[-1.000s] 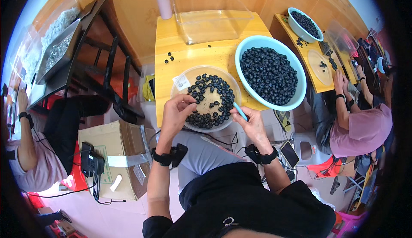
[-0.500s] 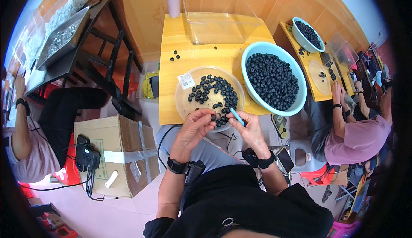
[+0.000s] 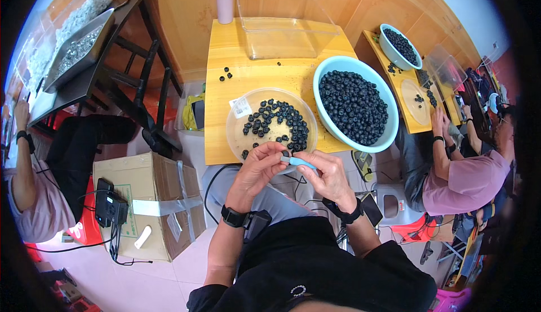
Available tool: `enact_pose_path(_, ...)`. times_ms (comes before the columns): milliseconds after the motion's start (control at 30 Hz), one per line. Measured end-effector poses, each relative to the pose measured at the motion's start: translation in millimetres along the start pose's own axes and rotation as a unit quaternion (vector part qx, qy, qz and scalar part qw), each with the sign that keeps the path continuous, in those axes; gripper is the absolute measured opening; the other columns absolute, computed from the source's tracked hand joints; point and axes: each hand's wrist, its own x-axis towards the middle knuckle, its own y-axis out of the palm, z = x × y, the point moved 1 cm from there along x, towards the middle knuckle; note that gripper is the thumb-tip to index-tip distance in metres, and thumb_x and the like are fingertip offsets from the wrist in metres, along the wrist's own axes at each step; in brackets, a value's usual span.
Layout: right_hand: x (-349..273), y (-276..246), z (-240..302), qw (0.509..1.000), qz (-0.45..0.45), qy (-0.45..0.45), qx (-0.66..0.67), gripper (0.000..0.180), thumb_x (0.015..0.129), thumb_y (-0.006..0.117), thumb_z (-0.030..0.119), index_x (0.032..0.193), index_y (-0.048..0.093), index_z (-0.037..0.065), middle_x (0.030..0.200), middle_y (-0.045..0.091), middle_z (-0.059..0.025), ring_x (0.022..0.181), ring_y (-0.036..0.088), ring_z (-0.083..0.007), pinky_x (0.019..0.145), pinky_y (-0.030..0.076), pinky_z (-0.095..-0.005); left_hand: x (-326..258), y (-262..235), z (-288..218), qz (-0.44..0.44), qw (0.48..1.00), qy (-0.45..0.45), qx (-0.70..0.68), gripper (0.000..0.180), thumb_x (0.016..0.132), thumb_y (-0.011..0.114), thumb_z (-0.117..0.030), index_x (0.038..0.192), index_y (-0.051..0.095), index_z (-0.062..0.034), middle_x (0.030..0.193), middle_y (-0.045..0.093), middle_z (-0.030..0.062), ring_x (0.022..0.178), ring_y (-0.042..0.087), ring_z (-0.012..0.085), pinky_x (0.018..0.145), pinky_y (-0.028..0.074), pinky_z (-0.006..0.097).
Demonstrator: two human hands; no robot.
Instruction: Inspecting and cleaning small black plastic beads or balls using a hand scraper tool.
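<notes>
Blue-handled tool [image 3: 301,163], tip leftward, long axis nearly crosswise

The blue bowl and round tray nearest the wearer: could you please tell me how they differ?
The blue bowl is deep and opaque, while the round tray is shallow and see-through. The bowl is heaped full; the tray holds a scattered layer. Both hold dark berries.

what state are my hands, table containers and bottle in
Left hand: pinching round dark berry
Right hand: holding slim light-blue tool
Round light-blue plastic basin: heaped with berries
Round clear plastic dish: partly berry-covered
Rectangular clear plastic box: upright
Pink cylindrical bottle: upright, capped
</notes>
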Motion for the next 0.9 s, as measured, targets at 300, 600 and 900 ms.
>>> enact_pose_path(300, -1.3, -1.6, 0.8, 1.000, -0.004, 0.007, -0.029, 0.022, 0.078, 0.065, 0.016, 0.097, 0.065, 0.004, 0.073, 0.062, -0.0111, 0.060, 0.060, -0.0267, 0.053, 0.047, -0.0334, 0.3, -2.1, 2.3, 0.010, 1.000, -0.011, -0.016, 0.016, 0.083, 0.059, -0.002, 0.099, 0.057, -0.0004, 0.091, 0.063, 0.0085, 0.078, 0.064, 0.0126, 0.070, 0.055, 0.021)
enact_pose_path(600, 2.3, -0.6, -3.8, 0.999, 0.007, -0.010, -0.040, 0.022, 0.079, 0.064, 0.016, 0.097, 0.065, 0.004, 0.072, 0.062, -0.0108, 0.062, 0.060, -0.0268, 0.053, 0.047, -0.0341, -1.6, -2.1, 0.6, 0.016, 0.999, -0.018, -0.039, 0.012, 0.082, 0.061, -0.002, 0.093, 0.058, -0.0009, 0.087, 0.063, 0.0086, 0.073, 0.064, 0.0124, 0.065, 0.055, 0.020)
enact_pose_path(900, 10.2, -9.1, -25.4, 0.996, -0.071, 0.052, -0.008, 0.019, 0.082, 0.061, 0.014, 0.094, 0.066, 0.001, 0.084, 0.065, -0.0161, 0.065, 0.062, -0.0226, 0.056, 0.047, -0.0305, -11.8, 9.0, -3.6, 0.041, 0.999, -0.027, -0.020, 0.014, 0.080, 0.062, -0.002, 0.094, 0.058, -0.0020, 0.090, 0.063, 0.0101, 0.071, 0.063, 0.0122, 0.064, 0.054, 0.020)
